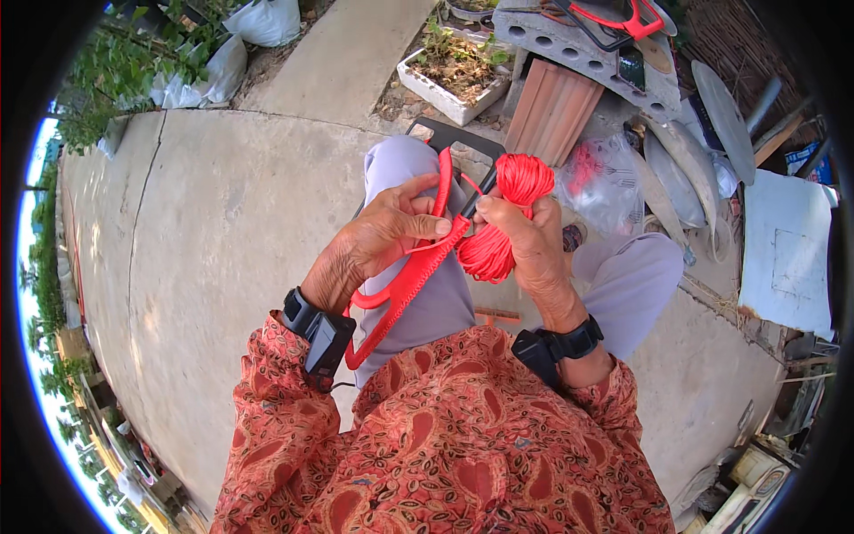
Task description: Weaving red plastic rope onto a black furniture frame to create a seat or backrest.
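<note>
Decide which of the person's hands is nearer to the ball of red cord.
Right. The right hand grips the ball of red cord itself. The left hand is beside it, its fingers pinching the red netting shuttle.

Open concrete slab (205,231) left of the hands, clutter of bricks (556,107) and plastic bag (605,182) crowding right

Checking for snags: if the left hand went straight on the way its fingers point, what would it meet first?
Probably the right hand holding the red twine ball; the left hand points across the red shuttle toward it.
</note>
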Tool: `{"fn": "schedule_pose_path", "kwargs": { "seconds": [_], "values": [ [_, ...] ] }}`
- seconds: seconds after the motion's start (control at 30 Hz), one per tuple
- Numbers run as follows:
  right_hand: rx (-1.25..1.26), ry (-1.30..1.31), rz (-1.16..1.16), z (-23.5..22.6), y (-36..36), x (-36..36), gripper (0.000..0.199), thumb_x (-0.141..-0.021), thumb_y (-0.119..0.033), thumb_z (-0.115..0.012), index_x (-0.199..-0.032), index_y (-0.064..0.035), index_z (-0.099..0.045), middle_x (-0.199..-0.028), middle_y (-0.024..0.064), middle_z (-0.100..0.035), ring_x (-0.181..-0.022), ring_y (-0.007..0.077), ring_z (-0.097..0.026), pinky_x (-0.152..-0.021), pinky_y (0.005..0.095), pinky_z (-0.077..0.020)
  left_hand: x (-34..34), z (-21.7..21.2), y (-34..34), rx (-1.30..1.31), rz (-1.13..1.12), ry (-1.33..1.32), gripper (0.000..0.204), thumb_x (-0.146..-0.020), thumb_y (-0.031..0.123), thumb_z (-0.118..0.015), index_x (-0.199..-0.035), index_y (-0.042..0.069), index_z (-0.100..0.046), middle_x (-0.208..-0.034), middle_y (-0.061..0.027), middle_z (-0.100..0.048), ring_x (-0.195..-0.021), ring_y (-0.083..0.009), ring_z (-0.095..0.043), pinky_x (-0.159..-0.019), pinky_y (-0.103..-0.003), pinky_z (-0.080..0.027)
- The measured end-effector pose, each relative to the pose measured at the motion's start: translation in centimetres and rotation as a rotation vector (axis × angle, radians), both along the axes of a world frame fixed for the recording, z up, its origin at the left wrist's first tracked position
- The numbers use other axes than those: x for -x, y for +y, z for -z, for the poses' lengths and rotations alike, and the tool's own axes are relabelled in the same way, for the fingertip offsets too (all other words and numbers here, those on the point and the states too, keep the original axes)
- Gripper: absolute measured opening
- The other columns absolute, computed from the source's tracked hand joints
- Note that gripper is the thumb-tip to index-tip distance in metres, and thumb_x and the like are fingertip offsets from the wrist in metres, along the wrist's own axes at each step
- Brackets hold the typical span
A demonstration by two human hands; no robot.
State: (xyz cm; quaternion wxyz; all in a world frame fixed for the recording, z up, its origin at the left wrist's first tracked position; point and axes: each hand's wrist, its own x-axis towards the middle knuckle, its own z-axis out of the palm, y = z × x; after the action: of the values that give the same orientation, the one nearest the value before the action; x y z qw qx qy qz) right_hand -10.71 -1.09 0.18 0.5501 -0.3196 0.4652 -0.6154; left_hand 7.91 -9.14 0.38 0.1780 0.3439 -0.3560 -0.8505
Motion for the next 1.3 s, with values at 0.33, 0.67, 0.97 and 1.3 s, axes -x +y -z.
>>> {"fn": "schedule_pose_path", "kwargs": {
  "seconds": [0.33,0.67,0.97,1.3],
  "values": [
    [0.066,0.123,-0.098,-4.7,1.0,1.3,0.018,-0.079,-0.016,-0.069,-0.082,-0.0007,-0.061,-0.071,0.005,-0.063,-0.066,0.0123,-0.061,-0.064,0.0271,-0.0499,1.1,-5.0,2.8,0.268,-0.184,0.074,0.076,-0.072,-0.004,-0.075,-0.137,-0.003,-0.036,-0.084,-0.001,-0.059,-0.08,-0.011,-0.059,-0.074,-0.023,-0.048],
    [-0.006,0.239,-0.071,-1.6,4.4,2.8,0.013,-0.081,-0.011,-0.068,-0.081,-0.0015,-0.061,-0.072,-0.0034,-0.058,-0.066,0.0033,-0.051,-0.06,0.0222,-0.0429,3.8,-0.4,5.8,0.135,-0.332,0.094,0.035,-0.07,-0.007,-0.074,-0.091,0.008,-0.051,-0.077,0.0005,-0.053,-0.07,-0.011,-0.055,-0.067,-0.024,-0.046],
    [-0.126,0.06,-0.025,-1.2,4.7,3.2,0.009,-0.083,-0.01,-0.066,-0.084,-0.0016,-0.063,-0.074,-0.0029,-0.061,-0.065,0.0028,-0.053,-0.056,0.0222,-0.0441,5.1,0.4,4.1,-0.322,-0.02,0.268,0.027,-0.081,0.002,-0.069,-0.104,0.003,-0.057,-0.083,-0.0024,-0.058,-0.072,-0.0174,-0.061,-0.069,-0.036,-0.058],
    [-0.178,0.321,-0.056,0.5,4.2,4.5,0.016,-0.082,-0.013,-0.067,-0.092,-0.0006,-0.064,-0.077,0.0001,-0.063,-0.067,0.0043,-0.056,-0.058,0.0231,-0.0465,6.8,1.4,3.2,-0.302,-0.009,-0.056,0.027,-0.081,0.012,-0.073,-0.1,-0.002,-0.06,-0.081,-0.012,-0.065,-0.067,-0.0222,-0.066,-0.057,-0.038,-0.059]
  ]
}}
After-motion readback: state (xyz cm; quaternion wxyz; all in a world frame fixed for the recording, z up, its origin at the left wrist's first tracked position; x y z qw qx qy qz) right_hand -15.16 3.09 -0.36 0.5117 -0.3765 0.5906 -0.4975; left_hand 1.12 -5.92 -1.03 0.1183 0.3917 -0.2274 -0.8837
